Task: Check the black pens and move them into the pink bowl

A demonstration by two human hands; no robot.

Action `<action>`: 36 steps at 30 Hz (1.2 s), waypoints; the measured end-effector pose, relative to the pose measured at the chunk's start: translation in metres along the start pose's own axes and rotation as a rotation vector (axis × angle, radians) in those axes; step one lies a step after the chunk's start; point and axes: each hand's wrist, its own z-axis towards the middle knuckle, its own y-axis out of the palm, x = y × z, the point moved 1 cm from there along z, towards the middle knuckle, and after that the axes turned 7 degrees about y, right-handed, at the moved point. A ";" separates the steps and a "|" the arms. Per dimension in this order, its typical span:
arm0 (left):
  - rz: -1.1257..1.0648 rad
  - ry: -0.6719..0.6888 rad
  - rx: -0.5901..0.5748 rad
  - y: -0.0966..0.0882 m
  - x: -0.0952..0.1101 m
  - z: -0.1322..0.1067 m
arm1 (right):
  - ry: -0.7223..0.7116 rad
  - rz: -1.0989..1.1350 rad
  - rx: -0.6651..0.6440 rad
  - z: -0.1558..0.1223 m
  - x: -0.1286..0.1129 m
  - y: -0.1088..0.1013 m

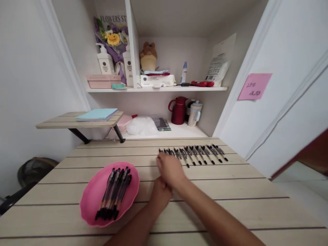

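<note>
A row of several black pens [194,154] lies side by side near the far edge of the wooden table [230,191]. My right hand [170,169] is at the left end of that row, back up and fingers curled together; what they hold is hidden. My left hand [160,195] rests on the table just behind and under the right hand, which covers its fingers. To the left stands a pink bowl [89,201] with several more black pens [115,191] bundled inside it.
A small raised shelf [64,122] with light blue notebooks [97,114] stands at the back left. Behind the table an alcove holds a red kettle [178,110], a white jug [194,113] and bottles. A pink sticky note [254,86] hangs on the right wall.
</note>
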 end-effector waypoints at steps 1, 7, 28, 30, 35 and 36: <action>0.035 0.019 0.006 0.001 0.001 -0.001 | 0.105 -0.018 0.031 0.007 0.032 -0.005; 0.193 0.051 0.013 0.006 0.005 -0.003 | 0.548 -0.133 0.132 0.023 0.214 -0.028; 0.130 0.069 0.083 0.009 0.006 -0.001 | 0.613 0.104 0.256 0.023 0.279 -0.007; 0.064 0.068 0.078 0.012 0.009 -0.001 | 0.520 0.191 0.245 0.011 0.245 -0.006; -0.231 -0.044 -0.010 0.035 0.013 -0.008 | 0.059 0.709 -0.036 -0.049 0.136 0.005; -0.287 -0.058 -0.034 0.042 0.013 -0.009 | 0.004 0.747 -0.089 -0.061 0.121 0.006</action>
